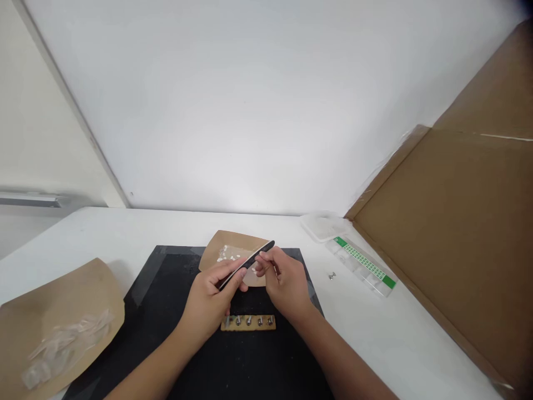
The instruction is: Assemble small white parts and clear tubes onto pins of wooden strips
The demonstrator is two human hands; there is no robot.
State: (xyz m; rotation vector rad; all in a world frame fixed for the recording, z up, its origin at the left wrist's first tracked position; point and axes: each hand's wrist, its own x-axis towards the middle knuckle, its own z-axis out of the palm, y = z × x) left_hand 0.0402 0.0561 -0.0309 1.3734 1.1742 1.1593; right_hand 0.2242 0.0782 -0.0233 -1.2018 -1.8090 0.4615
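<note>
My left hand (212,289) grips a thin black strip with a pale edge (259,254), which slants up to the right. Close to the strip's upper part, my right hand (285,278) has its fingers curled and pinched; whatever they hold is too small to make out. Behind the hands lies a brown paper tray (237,240) with small white pieces (226,256). Below them, on the black mat (250,366), sits a tan strip (249,328) carrying several upright metal screws (249,320).
At the left stands another brown tray (89,283) with clear plastic pieces (62,347). On the right are a clear case with a green label (362,266), a translucent lid (320,226), small metal parts (332,275) and a large cardboard panel (466,222).
</note>
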